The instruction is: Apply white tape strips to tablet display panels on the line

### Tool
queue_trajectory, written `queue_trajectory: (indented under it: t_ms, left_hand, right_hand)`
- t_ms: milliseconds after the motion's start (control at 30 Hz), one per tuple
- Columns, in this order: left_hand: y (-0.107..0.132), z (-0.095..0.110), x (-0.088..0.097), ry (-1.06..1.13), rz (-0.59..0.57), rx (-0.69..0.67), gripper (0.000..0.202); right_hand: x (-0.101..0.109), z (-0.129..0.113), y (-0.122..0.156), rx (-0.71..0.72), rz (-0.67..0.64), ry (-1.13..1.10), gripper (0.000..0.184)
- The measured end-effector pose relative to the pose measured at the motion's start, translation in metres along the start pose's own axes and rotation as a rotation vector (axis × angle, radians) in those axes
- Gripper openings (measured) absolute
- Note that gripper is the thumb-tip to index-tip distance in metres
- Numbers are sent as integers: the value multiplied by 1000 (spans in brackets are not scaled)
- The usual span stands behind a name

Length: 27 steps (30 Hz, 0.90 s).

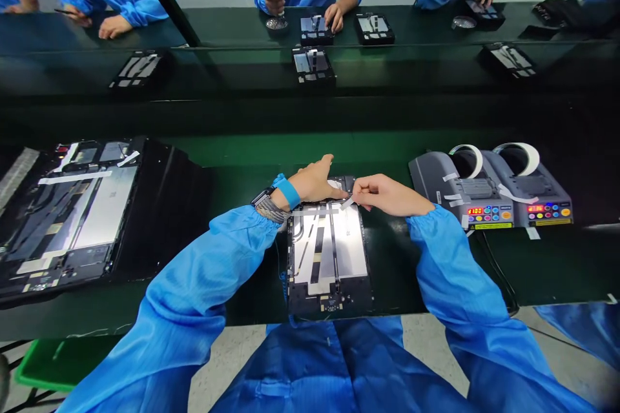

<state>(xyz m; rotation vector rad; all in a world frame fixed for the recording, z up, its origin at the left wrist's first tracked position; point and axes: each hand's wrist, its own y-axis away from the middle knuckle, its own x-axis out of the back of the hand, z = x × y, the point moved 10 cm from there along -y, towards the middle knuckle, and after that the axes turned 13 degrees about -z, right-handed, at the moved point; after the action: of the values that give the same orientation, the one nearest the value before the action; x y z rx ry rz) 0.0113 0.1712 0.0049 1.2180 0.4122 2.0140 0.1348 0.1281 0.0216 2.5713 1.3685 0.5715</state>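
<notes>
A tablet display panel (349,245), with a silvery back and dark ribbon cables, lies in front of me on the dark green bench. My left hand (314,182), with a blue band at the wrist, rests across its far edge, fingers apart, one digit pressing near the top right corner. My right hand (385,195) pinches at that same corner, its fingertips against a short strip of white tape (347,203). Another pale tape strip (314,211) runs across the panel's upper part. The left hand covers some of the panel's far end.
At right stand two grey tape dispensers (477,190) with lit displays, white rolls and loose tape pieces. A tall stack of similar panels (97,219) is at left. Across the bench, co-workers in blue handle panels (317,30). Below left is a green bin (62,364).
</notes>
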Motion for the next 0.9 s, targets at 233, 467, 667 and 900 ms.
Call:
queue_trajectory:
  t_ms: [233, 467, 667, 900]
  left_hand:
    - [-5, -4, -2, 18, -6, -19, 118]
    - [-1, 3, -2, -6, -37, -31, 115]
    - [5, 7, 0, -16, -53, -12, 110]
    - [3, 6, 0, -27, -56, -7, 112]
  right_hand:
    - [10, 0, -15, -76, -3, 135, 16]
    - [10, -3, -14, -112, 25, 195, 13]
    - [9, -8, -14, -117, -14, 217, 14]
    - [8, -12, -12, -118, -46, 202, 17]
